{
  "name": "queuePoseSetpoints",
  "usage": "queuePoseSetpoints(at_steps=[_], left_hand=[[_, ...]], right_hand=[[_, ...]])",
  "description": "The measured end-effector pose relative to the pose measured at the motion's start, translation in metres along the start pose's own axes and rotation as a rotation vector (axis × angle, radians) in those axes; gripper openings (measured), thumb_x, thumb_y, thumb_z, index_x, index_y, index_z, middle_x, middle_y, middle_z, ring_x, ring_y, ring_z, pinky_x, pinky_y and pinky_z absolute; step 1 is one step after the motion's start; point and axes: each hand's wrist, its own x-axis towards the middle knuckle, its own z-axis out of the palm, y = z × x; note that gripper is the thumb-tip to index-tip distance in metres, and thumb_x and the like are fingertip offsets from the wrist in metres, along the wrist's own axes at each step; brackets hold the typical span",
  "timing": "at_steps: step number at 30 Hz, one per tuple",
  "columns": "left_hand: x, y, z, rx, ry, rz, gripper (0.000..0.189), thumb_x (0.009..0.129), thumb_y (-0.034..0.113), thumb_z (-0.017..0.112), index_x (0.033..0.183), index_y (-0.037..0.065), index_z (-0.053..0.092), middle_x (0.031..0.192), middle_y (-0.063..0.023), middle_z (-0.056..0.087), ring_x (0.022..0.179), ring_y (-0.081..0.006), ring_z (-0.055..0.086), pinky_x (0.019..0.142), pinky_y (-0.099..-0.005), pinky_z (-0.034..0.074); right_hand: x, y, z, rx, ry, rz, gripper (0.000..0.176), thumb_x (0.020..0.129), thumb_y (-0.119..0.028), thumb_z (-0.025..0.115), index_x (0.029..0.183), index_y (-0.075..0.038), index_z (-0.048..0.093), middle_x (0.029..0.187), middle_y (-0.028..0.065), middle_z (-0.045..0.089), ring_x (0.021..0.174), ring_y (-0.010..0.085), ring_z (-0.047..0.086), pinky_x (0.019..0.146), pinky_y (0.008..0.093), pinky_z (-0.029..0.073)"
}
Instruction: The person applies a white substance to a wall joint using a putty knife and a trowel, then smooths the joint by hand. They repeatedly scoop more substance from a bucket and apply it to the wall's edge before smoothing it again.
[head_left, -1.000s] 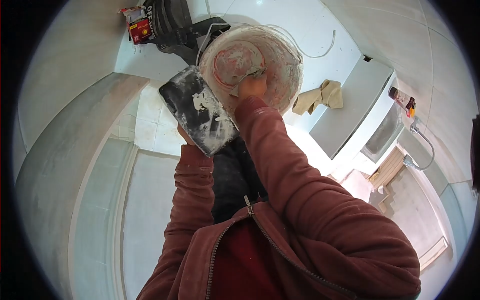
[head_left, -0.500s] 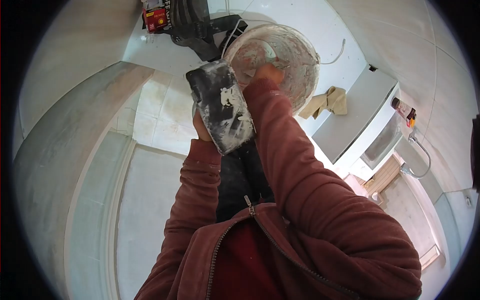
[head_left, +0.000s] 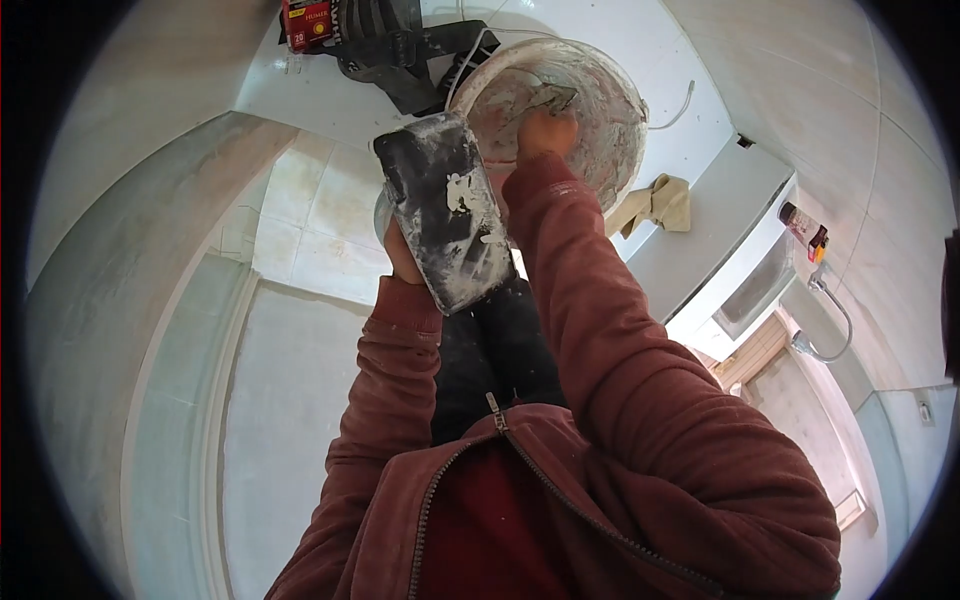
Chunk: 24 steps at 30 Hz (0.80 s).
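Observation:
My left hand (head_left: 402,252) is closed on a black rectangular float (head_left: 445,210) smeared with white plaster. It grips from the left and underneath, so most of the fingers are hidden. My right hand (head_left: 547,132) reaches inside a large white bucket (head_left: 628,150) whose walls are caked with plaster. Its fingers are closed round a trowel; a plaster-coated blade (head_left: 556,98) shows just beyond them, while the handle is hidden in the fist. The float hangs in front of the bucket's near left rim.
A black bag or strap (head_left: 410,65) and a red box (head_left: 306,25) lie beyond the bucket to the left. A beige cloth (head_left: 665,203) sits to its right. Farther right are a boxed ledge (head_left: 715,220), a bottle (head_left: 803,228) and a shower hose (head_left: 850,315).
My right hand has moved slightly right and farther into the bucket, the blade turning towards the far wall. The float in my left hand stays nearly still.

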Motion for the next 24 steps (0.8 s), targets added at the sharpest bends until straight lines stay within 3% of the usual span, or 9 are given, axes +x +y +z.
queuePoseSetpoints(at_steps=[5, 8, 10, 11, 13, 16, 20, 22, 24], left_hand=[[-0.002, -0.001, -0.004, -0.034, -0.038, -0.016, 0.041, 0.092, 0.031, 0.033, 0.120, 0.003, 0.045, 0.112, -0.0126, 0.055, 0.096, -0.0228, 0.057, 0.082, -0.0332, 0.049], [-0.003, 0.003, -0.002, -0.069, -0.074, -0.010, 0.041, 0.092, 0.031, 0.032, 0.120, 0.003, 0.045, 0.111, -0.0131, 0.055, 0.096, -0.0236, 0.057, 0.082, -0.0343, 0.049], [-0.005, 0.003, 0.007, -0.091, -0.087, -0.023, 0.041, 0.092, 0.031, 0.032, 0.120, 0.003, 0.045, 0.111, -0.0134, 0.055, 0.096, -0.0241, 0.057, 0.081, -0.0347, 0.049], [-0.006, 0.005, 0.011, -0.149, -0.114, -0.056, 0.042, 0.092, 0.032, 0.032, 0.120, 0.003, 0.045, 0.110, -0.0136, 0.055, 0.095, -0.0244, 0.057, 0.081, -0.0348, 0.049], [-0.003, 0.006, 0.010, -0.217, -0.222, -0.087, 0.044, 0.092, 0.034, 0.031, 0.119, 0.002, 0.046, 0.109, -0.0137, 0.056, 0.095, -0.0253, 0.057, 0.081, -0.0357, 0.049], [-0.001, 0.007, 0.005, -0.160, -0.177, -0.073, 0.045, 0.092, 0.034, 0.032, 0.118, 0.002, 0.047, 0.108, -0.0132, 0.057, 0.095, -0.0253, 0.057, 0.081, -0.0358, 0.049], [-0.003, 0.008, 0.004, -0.031, -0.090, -0.025, 0.044, 0.092, 0.034, 0.031, 0.119, 0.002, 0.047, 0.110, -0.0126, 0.056, 0.093, -0.0245, 0.057, 0.079, -0.0348, 0.049], [0.001, 0.006, 0.000, 0.001, -0.111, -0.020, 0.044, 0.092, 0.033, 0.031, 0.119, 0.002, 0.047, 0.110, -0.0121, 0.056, 0.093, -0.0245, 0.057, 0.078, -0.0349, 0.050], [0.006, 0.005, 0.001, 0.095, 0.063, 0.030, 0.043, 0.093, 0.032, 0.032, 0.118, 0.002, 0.047, 0.109, -0.0121, 0.056, 0.093, -0.0243, 0.058, 0.078, -0.0349, 0.050]], right_hand=[[0.002, -0.005, 0.015, 0.080, -0.075, 0.225, 0.027, 0.072, -0.009, 0.053, 0.092, 0.009, 0.058, 0.082, 0.0244, 0.062, 0.079, 0.0353, 0.061, 0.071, 0.0396, 0.046], [0.001, 0.002, 0.018, 0.274, -0.034, 0.044, 0.028, 0.073, -0.005, 0.055, 0.097, 0.008, 0.057, 0.087, 0.0224, 0.062, 0.080, 0.0300, 0.061, 0.070, 0.0361, 0.046], [0.010, 0.016, 0.022, 0.483, -0.304, 0.116, 0.033, 0.072, -0.003, 0.057, 0.103, 0.006, 0.055, 0.091, 0.0196, 0.062, 0.081, 0.0286, 0.061, 0.071, 0.0355, 0.046], [0.012, 0.024, 0.023, 0.481, -0.301, 0.117, 0.033, 0.072, -0.003, 0.057, 0.103, 0.006, 0.055, 0.091, 0.0196, 0.062, 0.081, 0.0286, 0.061, 0.071, 0.0355, 0.046], [0.004, 0.014, 0.016, 0.211, -0.294, -0.265, 0.033, 0.073, -0.002, 0.057, 0.106, 0.003, 0.054, 0.091, 0.0178, 0.063, 0.081, 0.0299, 0.061, 0.072, 0.0375, 0.046], [0.005, 0.008, 0.003, 0.009, -0.326, -0.515, 0.032, 0.077, -0.009, 0.055, 0.108, -0.003, 0.055, 0.090, 0.0181, 0.063, 0.082, 0.0338, 0.061, 0.074, 0.0402, 0.046], [0.006, 0.007, -0.005, -0.116, -0.537, -0.659, 0.031, 0.079, -0.018, 0.054, 0.109, -0.010, 0.057, 0.090, 0.0192, 0.062, 0.084, 0.0375, 0.059, 0.076, 0.0417, 0.045], [0.005, 0.002, -0.013, -0.269, -0.839, -0.768, 0.030, 0.081, -0.024, 0.052, 0.109, -0.014, 0.058, 0.092, 0.0183, 0.062, 0.085, 0.0396, 0.057, 0.077, 0.0432, 0.044], [0.007, 0.002, -0.026, -0.302, -0.905, -0.856, 0.029, 0.081, -0.022, 0.053, 0.108, -0.014, 0.058, 0.089, 0.0177, 0.062, 0.083, 0.0353, 0.059, 0.076, 0.0405, 0.045]])
